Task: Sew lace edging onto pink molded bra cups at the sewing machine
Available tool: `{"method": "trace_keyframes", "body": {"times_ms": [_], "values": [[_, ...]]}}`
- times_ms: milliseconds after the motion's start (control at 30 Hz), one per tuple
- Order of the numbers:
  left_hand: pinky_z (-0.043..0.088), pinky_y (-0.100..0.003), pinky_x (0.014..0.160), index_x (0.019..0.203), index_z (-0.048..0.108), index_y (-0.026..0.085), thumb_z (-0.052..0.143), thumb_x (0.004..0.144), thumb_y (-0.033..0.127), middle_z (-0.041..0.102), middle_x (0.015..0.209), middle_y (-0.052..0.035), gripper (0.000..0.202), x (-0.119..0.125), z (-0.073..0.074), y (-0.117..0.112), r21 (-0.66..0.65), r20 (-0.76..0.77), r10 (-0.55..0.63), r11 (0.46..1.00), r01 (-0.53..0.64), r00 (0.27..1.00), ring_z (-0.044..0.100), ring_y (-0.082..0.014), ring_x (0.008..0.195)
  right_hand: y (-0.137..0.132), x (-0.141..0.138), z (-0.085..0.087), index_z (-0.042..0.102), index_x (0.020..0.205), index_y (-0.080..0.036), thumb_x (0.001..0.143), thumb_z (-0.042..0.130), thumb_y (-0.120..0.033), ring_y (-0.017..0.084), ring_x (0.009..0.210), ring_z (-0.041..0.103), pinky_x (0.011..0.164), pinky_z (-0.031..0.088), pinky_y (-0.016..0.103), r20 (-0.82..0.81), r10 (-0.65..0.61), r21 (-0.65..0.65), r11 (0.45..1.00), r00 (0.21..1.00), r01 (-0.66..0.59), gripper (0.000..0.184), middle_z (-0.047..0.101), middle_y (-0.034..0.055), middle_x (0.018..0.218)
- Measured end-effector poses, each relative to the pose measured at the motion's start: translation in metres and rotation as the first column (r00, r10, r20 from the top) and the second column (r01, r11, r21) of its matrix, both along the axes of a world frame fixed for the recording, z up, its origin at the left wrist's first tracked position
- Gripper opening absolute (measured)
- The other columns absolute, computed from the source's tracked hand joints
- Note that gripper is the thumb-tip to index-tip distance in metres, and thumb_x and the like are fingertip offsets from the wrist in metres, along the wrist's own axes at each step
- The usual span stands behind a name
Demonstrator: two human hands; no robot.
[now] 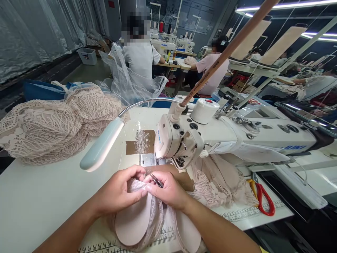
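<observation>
A beige lace bra (pixel 133 225) with smooth moulded cups hangs over the table's front edge, below both hands. My left hand (pixel 122 191) is closed, pinching its lace edge between thumb and fingers. Close against it, my right hand (pixel 167 189) is closed on the same lace edge. A small dark metal tool (pixel 156 180) with a pointed end lies within the right hand's fingers; its exact kind is unclear. Just beyond the fingertips are the needle area and metal plate (pixel 147 160) of a white sewing machine (pixel 173 140).
Lace pieces are heaped (pixel 52 126) at the left. A lamp (pixel 102 144) on a bendy neck reaches over the table. More beige lace (pixel 221 179) and red-handled scissors (pixel 264 198) lie at the right. Two people in light shirts sit at machines beyond.
</observation>
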State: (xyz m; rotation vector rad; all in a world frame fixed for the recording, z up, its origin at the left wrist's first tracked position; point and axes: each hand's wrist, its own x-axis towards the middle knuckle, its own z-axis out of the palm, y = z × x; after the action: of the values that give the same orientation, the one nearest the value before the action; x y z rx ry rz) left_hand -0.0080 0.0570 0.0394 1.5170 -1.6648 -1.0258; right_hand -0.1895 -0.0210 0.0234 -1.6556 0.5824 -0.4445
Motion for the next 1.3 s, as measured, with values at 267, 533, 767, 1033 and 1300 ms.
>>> {"method": "trace_keyframes", "body": {"times_ms": [267, 533, 767, 1033, 1300], "values": [[0.018, -0.022, 0.048, 0.076, 0.052, 0.016, 0.059, 0.084, 0.041, 0.027, 0.058, 0.0084, 0.027, 0.002, -0.015, -0.003, 0.329, -0.305, 0.035, 0.942, 0.071, 0.952, 0.023, -0.008, 0.053, -0.005, -0.003, 0.0, 0.053, 0.072, -0.017, 0.09, 0.052, -0.032, 0.012, 0.068, 0.048, 0.065, 0.038, 0.024, 0.017, -0.092, -0.1, 0.991, 0.996, 0.093, 0.023, 0.053, -0.0015, 0.07], [0.026, -0.022, 0.053, 0.078, 0.064, 0.012, 0.067, 0.077, 0.047, 0.047, 0.065, 0.0024, 0.035, 0.007, 0.002, -0.004, 0.487, -0.429, 0.192, 0.872, 0.047, 0.882, 0.036, -0.0098, 0.059, -0.021, -0.016, -0.005, 0.057, 0.105, -0.021, 0.093, 0.047, -0.045, 0.009, 0.059, 0.045, 0.058, 0.038, 0.023, -0.08, -0.001, 0.144, 0.989, 0.997, 0.012, 0.029, 0.054, -0.0018, 0.075], [0.022, -0.023, 0.053, 0.068, 0.062, 0.013, 0.07, 0.074, 0.045, 0.04, 0.058, 0.0048, 0.034, 0.007, -0.004, -0.004, 0.443, -0.423, 0.212, 0.896, -0.003, 0.881, 0.03, -0.0095, 0.057, -0.015, -0.009, -0.002, 0.063, 0.094, -0.018, 0.083, 0.063, -0.034, 0.01, 0.062, 0.048, 0.057, 0.04, 0.022, -0.088, 0.088, 0.126, 0.989, 0.992, -0.077, 0.02, 0.053, -0.0025, 0.071], [0.033, -0.024, 0.053, 0.075, 0.064, 0.013, 0.067, 0.076, 0.048, 0.049, 0.062, 0.0016, 0.034, 0.009, -0.005, -0.004, 0.463, -0.378, 0.2, 0.887, -0.003, 0.904, 0.042, -0.0119, 0.058, -0.015, -0.013, 0.014, 0.064, 0.097, -0.02, 0.086, 0.056, -0.036, 0.015, 0.071, 0.057, 0.062, 0.043, 0.025, -0.227, -0.021, -0.073, 0.997, 0.974, 0.005, 0.021, 0.063, 0.0015, 0.082], [0.045, -0.026, 0.064, 0.085, 0.058, 0.017, 0.061, 0.08, 0.041, 0.058, 0.082, -0.0019, 0.025, 0.02, 0.0, -0.003, 0.363, -0.307, 0.092, 0.931, 0.028, 0.947, 0.055, -0.0173, 0.074, -0.014, -0.093, 0.057, 0.06, 0.117, -0.022, 0.075, 0.067, -0.042, 0.022, 0.075, 0.059, 0.057, 0.034, 0.025, -0.683, -0.225, -0.427, 0.895, 0.695, -0.13, 0.048, 0.066, 0.006, 0.085]]}}
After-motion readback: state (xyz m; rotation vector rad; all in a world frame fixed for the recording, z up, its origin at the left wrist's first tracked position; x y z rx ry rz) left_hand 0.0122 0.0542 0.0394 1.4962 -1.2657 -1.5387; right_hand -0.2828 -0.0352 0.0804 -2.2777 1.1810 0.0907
